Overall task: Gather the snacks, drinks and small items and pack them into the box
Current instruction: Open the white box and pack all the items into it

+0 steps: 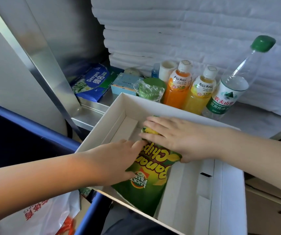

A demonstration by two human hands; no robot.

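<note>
Both hands, left (117, 164) and right (178, 138), press flat on the banana chips bag (146, 180), likely seating it low in the white box (228, 192). Bottles (178, 85) wait at 12 o'clock beyond the box.

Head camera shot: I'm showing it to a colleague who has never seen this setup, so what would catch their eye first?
The green banana chips bag stands out, lying in the white box at centre with the left hand and right hand pressed flat on it. Behind the box stand an orange drink bottle, a yellow drink bottle and a tall water bottle with a green cap.
</note>
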